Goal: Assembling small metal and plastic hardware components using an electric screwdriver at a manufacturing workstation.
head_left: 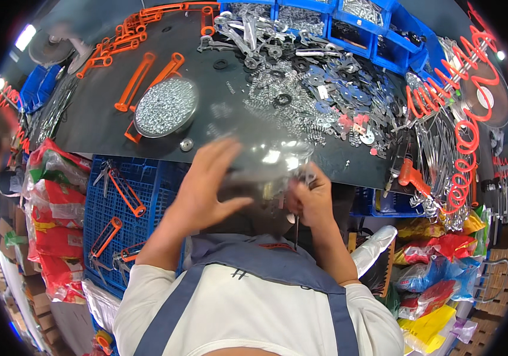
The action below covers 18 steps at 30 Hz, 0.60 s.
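Note:
At the bench's near edge, my left hand (209, 184) has its fingers spread and thumb apart, slightly blurred, with nothing held. My right hand (314, 199) is closed around a small metal part (306, 177), whose exact kind I cannot make out. A thin dark rod (296, 231) points down below that hand. Between my hands, over the edge, is a shiny, rounded, see-through-looking thing (278, 160), smeared by motion; whether either hand touches it is unclear. Beyond my left hand, a round metal bowl (167, 107) holds many tiny silvery pieces, and a small metal disc (186, 144) lies beside it.
Orange frames (135, 82) lie along the dark bench (206, 107). Springs and flat metal parts (337, 89) are heaped at right, below blue bins (349, 35). A red coiled hose (464, 154) hangs near an orange-handled tool (411, 175). Blue crates (114, 219) stand at lower left.

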Available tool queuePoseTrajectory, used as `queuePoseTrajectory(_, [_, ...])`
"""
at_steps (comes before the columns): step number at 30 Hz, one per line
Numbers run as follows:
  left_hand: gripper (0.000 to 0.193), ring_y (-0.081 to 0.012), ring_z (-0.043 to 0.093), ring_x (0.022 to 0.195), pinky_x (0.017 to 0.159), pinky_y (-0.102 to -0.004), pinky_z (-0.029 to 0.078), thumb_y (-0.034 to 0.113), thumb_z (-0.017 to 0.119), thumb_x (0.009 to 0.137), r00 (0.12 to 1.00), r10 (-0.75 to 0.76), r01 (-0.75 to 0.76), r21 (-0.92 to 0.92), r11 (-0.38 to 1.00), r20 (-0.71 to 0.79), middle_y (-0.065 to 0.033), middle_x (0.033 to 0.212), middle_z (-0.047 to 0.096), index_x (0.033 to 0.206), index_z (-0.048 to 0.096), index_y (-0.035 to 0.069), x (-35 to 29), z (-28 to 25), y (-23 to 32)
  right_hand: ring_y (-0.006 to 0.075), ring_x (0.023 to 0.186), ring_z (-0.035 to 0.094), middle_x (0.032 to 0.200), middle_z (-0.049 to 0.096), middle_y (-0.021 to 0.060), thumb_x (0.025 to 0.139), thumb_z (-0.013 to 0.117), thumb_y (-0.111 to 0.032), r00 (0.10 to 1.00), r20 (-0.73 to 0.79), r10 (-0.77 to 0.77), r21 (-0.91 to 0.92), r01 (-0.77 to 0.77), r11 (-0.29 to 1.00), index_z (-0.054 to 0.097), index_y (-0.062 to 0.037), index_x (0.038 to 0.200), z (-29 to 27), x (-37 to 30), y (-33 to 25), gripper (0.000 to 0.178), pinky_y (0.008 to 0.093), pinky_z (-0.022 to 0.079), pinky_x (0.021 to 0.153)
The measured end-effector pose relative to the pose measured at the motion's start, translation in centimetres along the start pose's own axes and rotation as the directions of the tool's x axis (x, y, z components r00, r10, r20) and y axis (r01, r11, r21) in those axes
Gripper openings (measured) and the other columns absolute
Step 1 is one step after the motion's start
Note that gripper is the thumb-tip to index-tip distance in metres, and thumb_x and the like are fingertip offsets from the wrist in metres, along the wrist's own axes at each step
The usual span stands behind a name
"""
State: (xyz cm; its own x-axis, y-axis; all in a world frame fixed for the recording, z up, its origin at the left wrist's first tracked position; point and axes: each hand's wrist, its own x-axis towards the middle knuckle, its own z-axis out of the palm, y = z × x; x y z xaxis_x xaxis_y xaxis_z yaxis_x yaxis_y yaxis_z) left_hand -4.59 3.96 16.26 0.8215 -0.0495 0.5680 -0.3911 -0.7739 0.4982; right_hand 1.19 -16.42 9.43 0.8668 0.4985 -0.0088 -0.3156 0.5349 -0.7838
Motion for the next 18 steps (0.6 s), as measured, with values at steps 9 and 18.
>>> queuePoseTrajectory(9, [0.05, -0.0141, 0.059, 0.084, 0.073, -0.026, 0.045, 0.012, 0.083, 0.06, 0.864, -0.173, 0.501, -0.769, 0.397, 0.473, -0.0083, 0.092, 0.061, 0.101, 0.06, -0.004, -1.1, -1.7, -4.6, 0.0059, 0.057, 0.046, 0.08, 0.056, 0.0033, 0.08, 0.06, 0.004, 0.956, 0.104, 0.275, -0.018, -0.274, 0.961, 0.048, -0.0062, 0.114, 0.4, -2.1, -0.2, 0.038, 0.0201, 0.035, 0.048])
queuePoseTrajectory(18, [0.054, -0.0171, 0.054, 0.097, 0.083, -0.0291, 0.042, 0.022, 0.064, 0.079, 0.794, -0.205, 0.607, -0.754, 0.252, 0.572, -0.0105, 0.115, 0.056, 0.126, 0.049, -0.001, -2.6, 3.3, -1.7, 0.0144, 0.07, 0.059, 0.087, 0.061, 0.0088, 0.082, 0.064, -0.012, 0.952, -0.11, -0.284, -0.863, 0.051, 0.503, 0.063, -0.0014, 0.099, -8.3, 3.0, -2.8, 0.02, 0.0291, 0.047, 0.061])
